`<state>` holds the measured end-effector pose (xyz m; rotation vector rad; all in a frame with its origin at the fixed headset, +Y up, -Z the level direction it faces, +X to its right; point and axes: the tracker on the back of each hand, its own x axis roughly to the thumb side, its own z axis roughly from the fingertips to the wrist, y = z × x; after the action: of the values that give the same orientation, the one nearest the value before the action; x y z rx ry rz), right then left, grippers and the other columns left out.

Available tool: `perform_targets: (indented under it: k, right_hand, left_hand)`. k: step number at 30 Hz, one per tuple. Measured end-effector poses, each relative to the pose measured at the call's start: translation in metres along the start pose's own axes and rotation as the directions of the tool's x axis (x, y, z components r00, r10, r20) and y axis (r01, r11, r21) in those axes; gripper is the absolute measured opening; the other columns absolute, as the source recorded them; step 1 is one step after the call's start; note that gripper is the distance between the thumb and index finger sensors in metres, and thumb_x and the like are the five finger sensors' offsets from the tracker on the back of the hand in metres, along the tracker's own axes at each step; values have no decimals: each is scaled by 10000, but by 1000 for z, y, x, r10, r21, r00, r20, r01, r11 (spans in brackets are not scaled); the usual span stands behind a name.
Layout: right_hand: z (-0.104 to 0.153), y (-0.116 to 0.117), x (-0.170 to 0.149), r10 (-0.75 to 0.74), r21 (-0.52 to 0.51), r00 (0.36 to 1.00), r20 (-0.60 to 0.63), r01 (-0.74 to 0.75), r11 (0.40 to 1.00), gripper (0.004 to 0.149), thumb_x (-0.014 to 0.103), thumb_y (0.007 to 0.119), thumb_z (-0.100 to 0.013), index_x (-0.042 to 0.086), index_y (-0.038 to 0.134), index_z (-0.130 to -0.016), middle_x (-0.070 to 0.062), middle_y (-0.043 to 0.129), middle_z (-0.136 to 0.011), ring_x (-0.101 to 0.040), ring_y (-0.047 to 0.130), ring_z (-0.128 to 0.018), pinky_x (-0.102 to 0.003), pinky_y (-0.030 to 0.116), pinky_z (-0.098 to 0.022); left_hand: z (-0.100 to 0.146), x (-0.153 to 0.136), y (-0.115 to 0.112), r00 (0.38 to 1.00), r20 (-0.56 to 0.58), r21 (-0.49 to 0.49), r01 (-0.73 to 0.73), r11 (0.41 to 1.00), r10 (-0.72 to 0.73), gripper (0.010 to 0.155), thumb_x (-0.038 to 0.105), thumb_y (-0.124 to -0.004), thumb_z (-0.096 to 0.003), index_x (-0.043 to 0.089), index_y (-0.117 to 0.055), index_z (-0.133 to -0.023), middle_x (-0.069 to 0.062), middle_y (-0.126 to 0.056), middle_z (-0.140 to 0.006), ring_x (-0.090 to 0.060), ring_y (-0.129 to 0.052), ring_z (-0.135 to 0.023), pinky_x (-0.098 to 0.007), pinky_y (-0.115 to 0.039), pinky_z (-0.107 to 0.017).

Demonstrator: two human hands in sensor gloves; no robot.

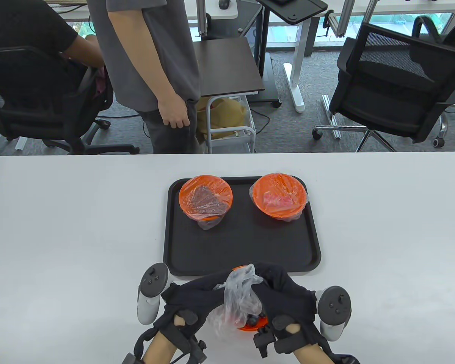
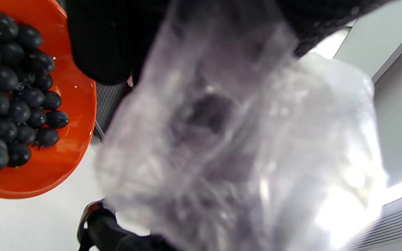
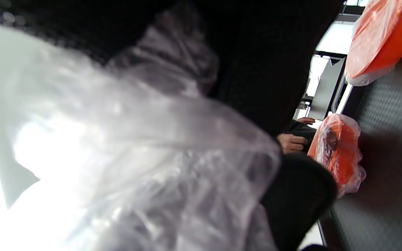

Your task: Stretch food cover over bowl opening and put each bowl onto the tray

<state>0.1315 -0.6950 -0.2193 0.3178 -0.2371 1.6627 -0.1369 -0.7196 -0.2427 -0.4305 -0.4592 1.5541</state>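
Two of three done: covered bowl w/ dark contents at the tray's 10 o'clock, covered bowl w/ pink contents at 2 o'clock. Third bowl, w/ dark grapes, sits uncovered on the surface just off the tray's 6 o'clock edge. Left hand and right hand both pinch the food cover, bunched above it, not yet stretched. Left to do: cover it, then tray it. Bowl mostly hidden by gloves; wrist views blurred by plastic, finger positions unclear.

standing person, seated person, office chair, side table.
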Motion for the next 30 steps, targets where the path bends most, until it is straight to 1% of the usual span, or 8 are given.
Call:
perform_targets:
  k: [5, 10, 14, 17, 20, 22, 25, 30]
  right_hand:
    - [0, 1, -8, 17, 57, 999, -47, -15, 998, 431, 274, 924, -454, 219, 860, -877, -60, 1000, -757, -268, 1112, -531, -358, 978, -340]
    - [0, 7, -11, 71, 140, 994, -78, -59, 988, 458, 270, 929, -439, 206, 857, -887, -70, 991, -736, -270, 1102, -525, -371, 969, -340]
    - [-1, 15, -14, 100, 263, 989, -108, -68, 962, 602, 263, 905, -448, 79, 768, -1005, -91, 960, -740, -285, 1085, -546, -395, 957, -356]
    - [-1, 22, -18, 111, 388, 984, -140, -49, 920, 604, 280, 896, -453, 51, 780, -999, -95, 949, -725, -309, 1070, -565, -417, 947, -369]
    - [-1, 28, -21, 52, 488, 985, -167, 37, 872, 507, 322, 886, -466, 105, 890, -924, -63, 954, -676, -312, 1064, -576, -421, 943, -375]
    - [-1, 28, -22, -6, 477, 985, -174, 89, 874, 440, 358, 857, -481, 168, 916, -875, -27, 938, -652, -313, 1045, -601, -420, 930, -395]
    - [-2, 22, -23, -96, 406, 984, -150, 150, 902, 421, 407, 808, -505, 222, 887, -875, -9, 909, -663, -341, 988, -698, -436, 898, -459]
    - [-2, 12, -24, -347, 248, 931, -110, 364, 898, 406, 425, 801, -511, 254, 887, -869, -37, 916, -686, -412, 788, -906, -560, 727, -608]
  left_hand:
    - [11, 2, 14, 986, 90, 141, -150, 979, 138, 452, 479, -847, -534, 261, -871, -929, -19, -1037, -918, -260, -1085, -835, -474, -898, -621]
    - [17, 6, 21, 929, 203, 180, -346, 921, 309, 449, 490, -816, -548, 262, -845, -934, -19, -1048, -861, -275, -1094, -763, -471, -911, -606]
    - [20, 6, 22, 932, 212, 225, -340, 913, 295, 450, 503, -805, -551, 271, -835, -935, 21, -1095, -715, -266, -1131, -598, -454, -963, -497]
    - [19, 6, 19, 941, 186, 218, -320, 922, 283, 449, 513, -802, -547, 276, -840, -927, 50, -1102, -612, -244, -1125, -493, -440, -962, -429]
    - [17, 4, 16, 952, 156, 211, -293, 932, 264, 451, 519, -799, -546, 267, -846, -918, 71, -1093, -524, -228, -1106, -404, -423, -956, -373]
    - [16, 1, 14, 961, 127, 221, -270, 937, 247, 455, 521, -798, -542, 249, -853, -903, 75, -1091, -480, -219, -1100, -359, -418, -953, -341]
    - [16, -4, 12, 973, 89, 248, -229, 941, 213, 462, 528, -789, -537, 226, -857, -880, 88, -1084, -436, -206, -1090, -316, -407, -952, -311]
    - [13, -13, 4, 987, 10, 235, -156, 959, 158, 463, 540, -771, -534, 220, -857, -857, 100, -1076, -416, -193, -1086, -305, -401, -951, -305]
